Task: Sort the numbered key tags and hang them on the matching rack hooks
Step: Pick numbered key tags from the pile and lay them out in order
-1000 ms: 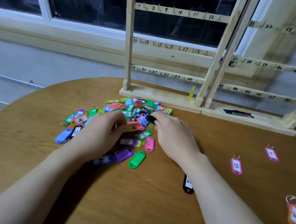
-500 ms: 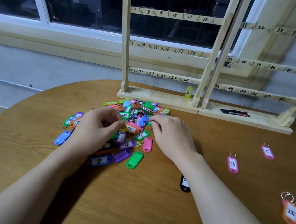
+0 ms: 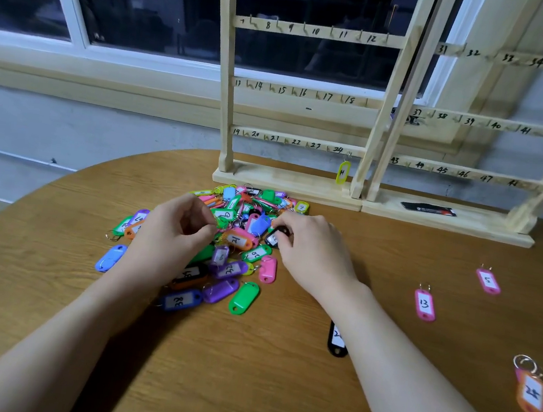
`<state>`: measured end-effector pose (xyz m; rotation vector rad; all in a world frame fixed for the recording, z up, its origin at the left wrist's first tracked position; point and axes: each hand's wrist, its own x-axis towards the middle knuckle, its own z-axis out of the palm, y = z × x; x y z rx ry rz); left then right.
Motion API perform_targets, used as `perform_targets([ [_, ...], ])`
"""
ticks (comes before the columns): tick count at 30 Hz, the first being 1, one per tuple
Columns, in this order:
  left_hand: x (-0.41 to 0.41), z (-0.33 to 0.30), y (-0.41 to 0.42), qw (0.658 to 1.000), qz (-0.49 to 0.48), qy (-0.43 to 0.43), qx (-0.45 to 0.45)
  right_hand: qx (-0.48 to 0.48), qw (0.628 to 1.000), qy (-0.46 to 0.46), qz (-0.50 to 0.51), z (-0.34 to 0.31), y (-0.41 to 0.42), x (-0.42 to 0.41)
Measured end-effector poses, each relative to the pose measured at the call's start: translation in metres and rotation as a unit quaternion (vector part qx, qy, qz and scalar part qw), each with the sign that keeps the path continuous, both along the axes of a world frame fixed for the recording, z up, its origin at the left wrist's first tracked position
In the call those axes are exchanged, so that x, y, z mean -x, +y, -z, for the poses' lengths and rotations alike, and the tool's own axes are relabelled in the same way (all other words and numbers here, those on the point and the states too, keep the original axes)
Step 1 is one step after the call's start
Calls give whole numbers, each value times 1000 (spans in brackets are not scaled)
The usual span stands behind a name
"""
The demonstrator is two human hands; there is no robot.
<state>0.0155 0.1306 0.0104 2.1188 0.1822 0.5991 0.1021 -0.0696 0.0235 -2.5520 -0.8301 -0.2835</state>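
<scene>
Two hands work the tag pile [image 3: 231,235]; the right hand [image 3: 309,245], a second ago nearer the pile's top, now pinches a black tag [image 3: 276,237] at its right edge; the left hand [image 3: 173,231], fingers curled, picks at the pile as before, its hold unclear. One yellow tag [image 3: 342,172] hangs on the rack [image 3: 375,115]; sorting has barely begun.

Round wooden table [image 3: 238,391] with key tag pile [image 3: 235,235], racks [image 3: 368,197], scattered tags.

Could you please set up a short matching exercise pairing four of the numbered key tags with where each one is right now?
Tags
1. yellow tag
2. pink tag 13
3. orange tag 25
4. black tag

Places
A. at the right hand's fingertips, in the pile
B. hanging from the rack under 24
C. on the table, nearest the right edge
D. on the table, between the right forearm and pink tag 5

Pairs: 1-B, 2-D, 3-C, 4-A
</scene>
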Motion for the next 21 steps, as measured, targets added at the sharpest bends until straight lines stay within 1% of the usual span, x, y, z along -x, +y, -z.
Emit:
perform_targets([
  [4,-2,4,4,1000,7,4,-23,34,999,10,12,3,1,0],
  [8,-3,6,8,996,-8,10,-88,45,999,7,15,9,1,-5],
  [10,-2,4,6,994,-24,15,-104,41,999,11,18,10,1,-7],
  [12,-1,2,4,994,-30,15,-105,24,999,31,23,11,1,-9],
  [16,-1,1,2,996,-28,-9,-80,-42,994,99,28,12,2,-12],
  [19,-2,2,5,996,-29,-33,-75,-71,990,119,31,12,4,-14],
  [21,-2,2,6,997,-20,-36,-68,-90,986,137,27,13,6,-15],
])
